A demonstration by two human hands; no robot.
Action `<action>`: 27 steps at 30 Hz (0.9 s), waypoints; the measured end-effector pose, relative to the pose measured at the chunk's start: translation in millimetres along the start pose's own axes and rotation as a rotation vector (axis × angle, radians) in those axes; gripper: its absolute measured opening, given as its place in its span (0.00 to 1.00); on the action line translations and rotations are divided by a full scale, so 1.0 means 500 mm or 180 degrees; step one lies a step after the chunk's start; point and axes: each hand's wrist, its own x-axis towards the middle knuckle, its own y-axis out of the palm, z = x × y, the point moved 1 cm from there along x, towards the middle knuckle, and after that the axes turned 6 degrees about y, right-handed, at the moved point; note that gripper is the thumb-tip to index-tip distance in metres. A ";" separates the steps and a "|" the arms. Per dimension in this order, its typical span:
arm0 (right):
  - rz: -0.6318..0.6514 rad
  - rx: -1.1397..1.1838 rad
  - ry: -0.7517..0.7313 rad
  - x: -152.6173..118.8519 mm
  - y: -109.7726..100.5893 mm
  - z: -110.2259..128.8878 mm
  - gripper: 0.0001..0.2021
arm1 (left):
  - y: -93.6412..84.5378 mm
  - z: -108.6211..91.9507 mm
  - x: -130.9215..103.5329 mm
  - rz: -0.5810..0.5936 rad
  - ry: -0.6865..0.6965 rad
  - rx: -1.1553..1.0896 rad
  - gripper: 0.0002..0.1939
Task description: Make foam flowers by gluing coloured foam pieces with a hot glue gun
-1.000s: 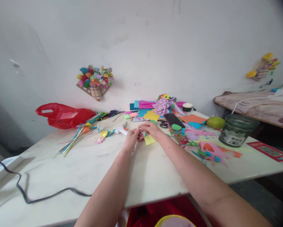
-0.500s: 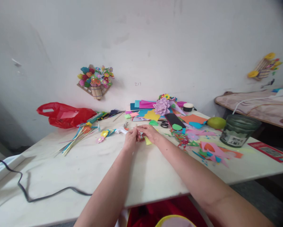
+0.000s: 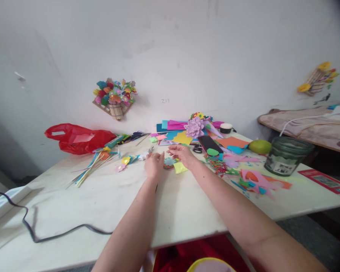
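My left hand [image 3: 154, 164] rests on the white table [image 3: 107, 200] with its fingers curled; I see nothing in it. Just to its right lies a small teal and red paper flower [image 3: 168, 163], touching or nearly touching that hand. My right hand [image 3: 183, 154] hovers just behind and to the right of the flower, fingers spread and empty. A yellow paper piece [image 3: 180, 167] lies by my right wrist. A white glue gun [image 3: 143, 156] lies just beyond my left hand.
Coloured paper sheets and a purple paper flower [image 3: 193, 127] lie at the back. Paper scraps [image 3: 252, 179], a green jar [image 3: 285, 155] and a green fruit [image 3: 259, 146] sit to the right. Flower sticks [image 3: 93, 164], a red bag [image 3: 77, 138] and a black cable [image 3: 45, 236] are on the left.
Both hands were together over the small flower; now they have drawn apart and the flower lies on the table between them.
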 end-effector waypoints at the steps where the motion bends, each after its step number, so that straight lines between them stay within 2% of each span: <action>1: -0.0012 0.0015 -0.0003 0.002 -0.002 0.000 0.10 | 0.004 0.000 -0.002 0.0045 0.0170 0.0202 0.17; 4: -0.0080 0.0035 -0.0003 0.006 -0.007 0.000 0.09 | 0.020 -0.001 -0.009 0.0396 0.0587 0.0576 0.11; 6: -0.0147 0.0018 0.0022 0.006 -0.008 0.001 0.10 | 0.028 -0.002 -0.012 0.0573 0.0679 0.0759 0.10; 11: -0.0096 -0.0191 -0.0082 0.003 -0.009 0.011 0.13 | 0.032 -0.005 -0.014 0.0663 0.0809 0.1014 0.11; 15: -0.0126 -0.0617 -0.0196 0.003 -0.029 0.025 0.13 | 0.033 -0.004 -0.012 0.0599 0.0941 0.0945 0.12; 19: -0.0176 -0.1119 -0.0099 0.002 -0.063 0.037 0.15 | 0.029 -0.015 -0.013 0.0418 0.1180 0.0651 0.16; 24: -0.0158 -0.1358 0.0113 0.002 -0.085 0.037 0.08 | 0.022 -0.053 -0.024 0.0838 0.1923 0.0328 0.23; 27: -0.0120 -0.1346 0.0153 0.004 -0.084 0.032 0.06 | 0.024 -0.068 -0.032 0.1007 0.2101 0.0442 0.25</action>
